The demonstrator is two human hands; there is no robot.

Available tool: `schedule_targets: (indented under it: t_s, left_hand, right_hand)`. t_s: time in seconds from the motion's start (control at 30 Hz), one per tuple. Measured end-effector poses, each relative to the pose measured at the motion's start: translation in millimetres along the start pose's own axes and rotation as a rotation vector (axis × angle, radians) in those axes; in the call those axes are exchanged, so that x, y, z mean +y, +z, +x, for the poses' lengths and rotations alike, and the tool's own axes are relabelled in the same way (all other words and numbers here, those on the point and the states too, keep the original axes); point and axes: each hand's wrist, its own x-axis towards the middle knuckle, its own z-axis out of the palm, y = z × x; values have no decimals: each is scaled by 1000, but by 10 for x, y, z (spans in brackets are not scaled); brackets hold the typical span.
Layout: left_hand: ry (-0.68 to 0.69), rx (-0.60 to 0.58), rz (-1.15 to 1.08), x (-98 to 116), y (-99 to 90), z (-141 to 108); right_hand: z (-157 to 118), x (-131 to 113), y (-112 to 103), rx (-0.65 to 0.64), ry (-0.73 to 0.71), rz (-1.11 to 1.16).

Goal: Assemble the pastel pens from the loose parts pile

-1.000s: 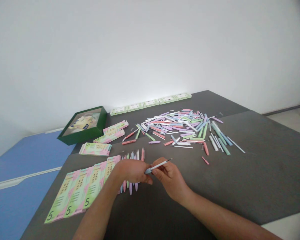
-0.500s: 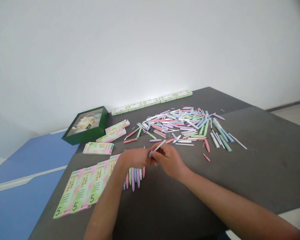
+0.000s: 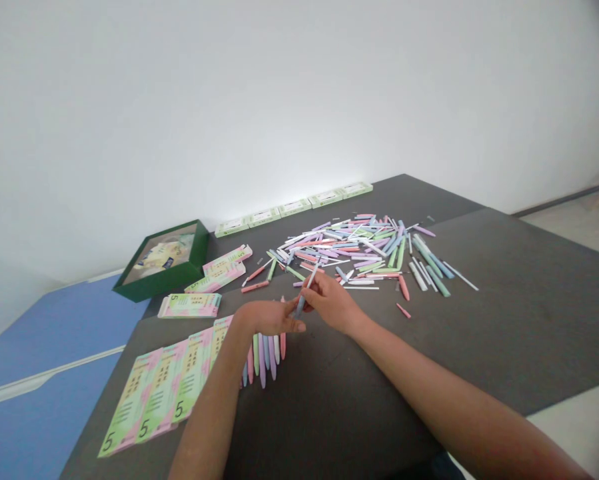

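Note:
My right hand (image 3: 332,301) pinches a pen (image 3: 306,293) with a pale blue lower part and a thin white upper part, tilted up to the right. Close against the lower end is my left hand (image 3: 274,317), its thumb and forefinger apart; whether a fingertip touches the pen is hard to make out. Below the left hand lies a row of coloured pens (image 3: 262,360), side by side and partly hidden by the wrist. Beyond both hands spreads a loose pile of pastel pen parts and white sticks (image 3: 349,247).
Overlapping green-and-pink packs (image 3: 144,393) lie at the left, with smaller packs (image 3: 192,305) behind them. A green box (image 3: 179,273) holding plastic wrappers stands at the left edge. Flat cartons (image 3: 294,207) line the wall. A separate bundle of pens (image 3: 434,267) lies right of the pile.
The pen has tipped more upright in my right hand. My left thumb and fingers have spread from around its lower end. The whole view has shifted slightly.

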Motion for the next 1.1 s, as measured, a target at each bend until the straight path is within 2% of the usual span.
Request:
schedule_targets:
  t_s: [0.13, 0.3, 0.67, 0.87, 1.1]
  left_hand:
    - [26, -45, 5, 34, 19, 7]
    - [20, -69, 25, 121, 30, 30]
    - [13, -38, 63, 99, 34, 12]
    - [-3, -14, 109, 78, 42, 20]
    - [12, 16, 155, -9, 90, 40]
  right_hand:
    - [-17, 40, -85, -26, -109, -112]
    - [-88, -42, -155, -87, -202, -190]
    - [-125, -79, -78, -114, -171, -53]
    - [-189, -73, 35, -143, -174, 4]
    - [-250, -68, 156, -99, -167, -13]
